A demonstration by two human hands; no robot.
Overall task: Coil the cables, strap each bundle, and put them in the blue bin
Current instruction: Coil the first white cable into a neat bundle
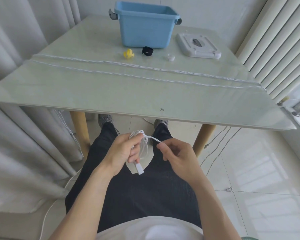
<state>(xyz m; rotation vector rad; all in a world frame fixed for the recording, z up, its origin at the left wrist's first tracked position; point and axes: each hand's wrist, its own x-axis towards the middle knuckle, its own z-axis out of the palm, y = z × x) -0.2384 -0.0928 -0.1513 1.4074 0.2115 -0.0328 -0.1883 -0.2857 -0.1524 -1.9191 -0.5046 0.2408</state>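
Below the table's near edge, my left hand (123, 153) grips a small coil of white cable (143, 146), its white plug hanging under my fingers. My right hand (177, 155) pinches the strand that leads off the coil's top. Two long white cables (145, 72) lie stretched across the glass table (111, 94) from left to right, their ends hanging off both sides. The blue bin (145, 26) stands open at the table's far side. In front of it lie a yellow strap (128, 53), a black strap (147, 51) and a small clear strap (171, 57).
The bin's white lid (197, 45) lies to the right of the bin. Curtains hang close on the left, a radiator (275, 40) stands on the right. Cable ends dangle over the tiled floor (249, 170) at the right. My legs are under the table.
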